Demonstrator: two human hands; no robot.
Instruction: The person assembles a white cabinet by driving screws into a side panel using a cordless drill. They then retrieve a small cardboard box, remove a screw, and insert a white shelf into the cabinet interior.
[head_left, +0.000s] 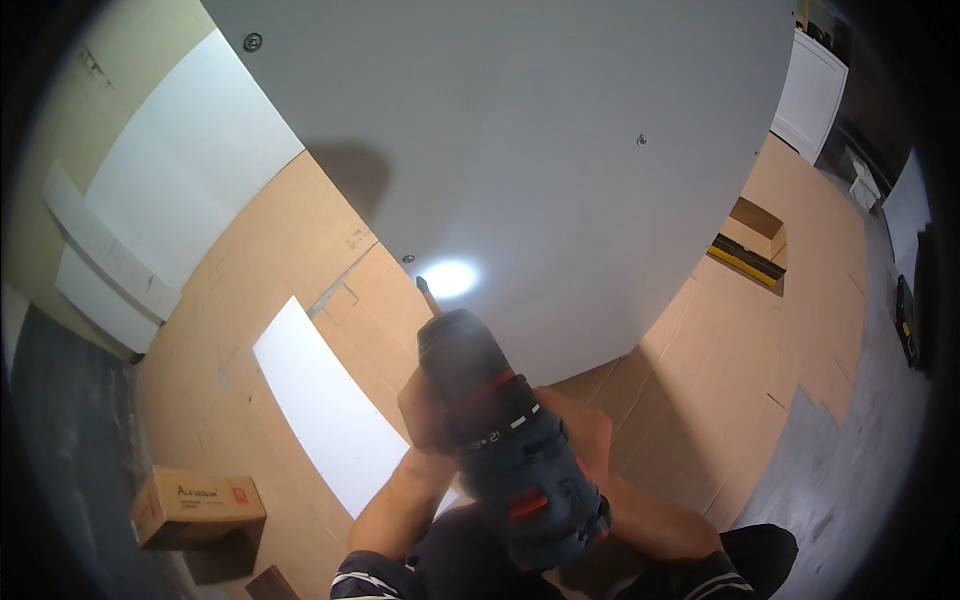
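Note:
A blue and black cordless drill (517, 465) with red accents fills the lower middle, its bit (427, 292) pointing up and left. My right hand (585, 427) holds it from the right; the handle and most of the fingers are hidden behind the body. My left hand (424, 412) grips it beside the chuck, with its fingers also hidden. The bit's tip appears just below a screw (409, 259) at the left edge of a large grey panel (525, 172); whether it touches the panel I cannot tell. The drill's lamp throws a bright spot there.
More screws (253, 42) (642, 139) sit in the panel. White boards (195, 127) lean at left; a white strip (322, 405) lies on the cardboard floor covering (202, 360). A closed carton (199, 506) stands lower left, an open box (750, 251) at right.

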